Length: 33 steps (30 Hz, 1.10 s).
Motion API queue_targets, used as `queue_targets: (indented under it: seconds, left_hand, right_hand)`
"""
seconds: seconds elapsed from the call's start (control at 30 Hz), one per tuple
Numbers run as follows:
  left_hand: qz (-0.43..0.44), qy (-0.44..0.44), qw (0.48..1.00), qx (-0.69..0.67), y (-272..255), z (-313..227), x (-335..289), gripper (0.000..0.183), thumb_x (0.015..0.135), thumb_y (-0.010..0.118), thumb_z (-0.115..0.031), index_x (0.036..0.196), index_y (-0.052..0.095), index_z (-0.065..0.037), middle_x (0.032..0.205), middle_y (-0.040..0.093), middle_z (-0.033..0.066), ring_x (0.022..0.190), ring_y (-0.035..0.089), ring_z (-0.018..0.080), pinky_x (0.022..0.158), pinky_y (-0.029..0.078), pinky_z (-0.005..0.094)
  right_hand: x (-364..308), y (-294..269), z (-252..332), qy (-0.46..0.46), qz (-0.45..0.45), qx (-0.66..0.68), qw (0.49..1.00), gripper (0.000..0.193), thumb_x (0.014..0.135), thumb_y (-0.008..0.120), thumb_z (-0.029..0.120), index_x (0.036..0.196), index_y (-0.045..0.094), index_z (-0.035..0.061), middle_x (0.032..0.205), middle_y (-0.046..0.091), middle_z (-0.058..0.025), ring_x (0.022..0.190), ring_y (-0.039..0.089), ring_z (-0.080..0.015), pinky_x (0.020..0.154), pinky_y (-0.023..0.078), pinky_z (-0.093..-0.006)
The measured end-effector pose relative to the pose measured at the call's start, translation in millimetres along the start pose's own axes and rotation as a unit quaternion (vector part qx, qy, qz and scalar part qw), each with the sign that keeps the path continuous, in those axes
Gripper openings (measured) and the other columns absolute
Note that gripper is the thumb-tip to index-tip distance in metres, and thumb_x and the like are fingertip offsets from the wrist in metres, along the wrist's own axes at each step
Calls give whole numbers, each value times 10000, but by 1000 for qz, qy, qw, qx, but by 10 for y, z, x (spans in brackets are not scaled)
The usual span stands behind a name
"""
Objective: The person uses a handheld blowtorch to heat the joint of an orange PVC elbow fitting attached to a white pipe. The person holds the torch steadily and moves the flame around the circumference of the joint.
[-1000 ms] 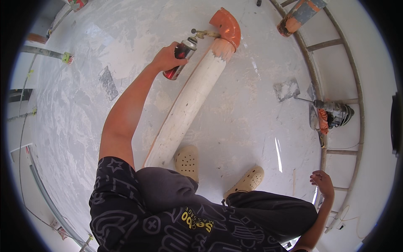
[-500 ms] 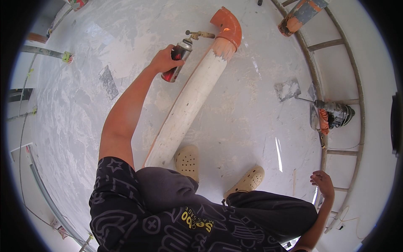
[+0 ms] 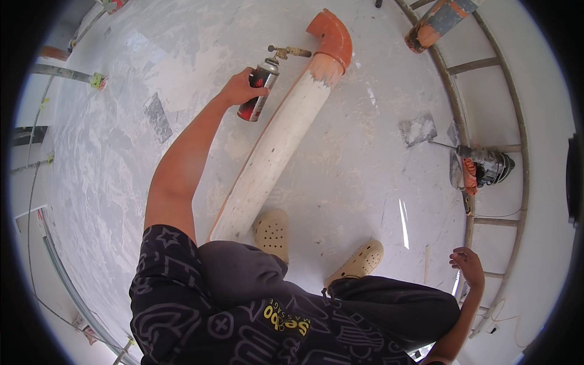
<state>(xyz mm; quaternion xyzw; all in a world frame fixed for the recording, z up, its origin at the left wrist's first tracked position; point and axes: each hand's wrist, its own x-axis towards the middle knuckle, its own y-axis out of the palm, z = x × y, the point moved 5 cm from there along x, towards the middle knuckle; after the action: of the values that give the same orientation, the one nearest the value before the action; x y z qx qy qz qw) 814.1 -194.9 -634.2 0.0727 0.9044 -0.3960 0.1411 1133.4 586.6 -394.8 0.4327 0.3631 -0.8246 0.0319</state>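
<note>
My left hand (image 3: 243, 88) is wrapped around the can of a gas torch (image 3: 260, 85), a red, black and silver canister with a brass burner head on top. The burner nozzle points right, close to where an orange pipe elbow (image 3: 336, 45) meets a long white pipe (image 3: 274, 152). No flame can be made out. The pipe lies slantwise on the floor, its near end running beside my leg, and its far end below the elbow is bare orange. My right hand (image 3: 467, 266) hangs out to the right by my knee, fingers loosely apart, holding nothing.
A ladder (image 3: 474, 66) lies along the right wall, with a power drill (image 3: 486, 164) against it and a paint-smeared pipe piece (image 3: 435, 27) at its far end. Flat trowel-like plates (image 3: 418, 129) lie on the whitish floor. My beige clogs (image 3: 272, 234) stand beside the pipe.
My left hand and the torch have shifted very slightly right. A small bright spot on the elbow near the nozzle no longer shows. My right hand has stayed put.
</note>
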Motion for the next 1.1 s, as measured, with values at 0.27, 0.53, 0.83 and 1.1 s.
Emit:
queue_targets:
  seconds: [0.27, 0.53, 0.83, 1.1]
  left_hand:
    - [7, -4, 1000, 0, 53, 30, 19, 973, 777, 898, -541, 1492, 546, 18, 1297, 726, 261, 1203, 716, 367, 1066, 555, 448]
    - [16, -10, 1000, 2, 83, 80, 37, 976, 773, 894, -549, 1482, 553, 29, 1310, 722, 263, 1211, 714, 362, 1072, 553, 447]
    - [22, -10, 1000, -2, 119, 73, 32, 962, 774, 893, -538, 1466, 563, 43, 1314, 719, 267, 1207, 715, 366, 1069, 555, 445]
    - [19, -18, 1000, -5, 115, 63, 33, 961, 777, 894, -528, 1471, 558, 46, 1323, 716, 272, 1215, 713, 369, 1071, 556, 449]
  right_hand:
    - [-6, 1, 35, -2, -1, 2, 1000, 420, 998, 779, 256, 1245, 671, -66, 1056, 768, -161, 948, 758, -236, 845, 617, -375]
    - [4, 2, 28, -3, 1, -2, 1000, 425, 1002, 774, 253, 1257, 664, -68, 1062, 770, -161, 950, 758, -237, 846, 618, -374]
    - [-9, 4, 21, 0, -1, 0, 1000, 447, 999, 788, 264, 1263, 660, -73, 1059, 769, -163, 952, 759, -238, 847, 618, -373]
    - [-27, 9, 32, -3, -2, 3, 1000, 442, 1002, 790, 261, 1256, 662, -77, 1052, 769, -162, 946, 760, -239, 842, 618, -373]
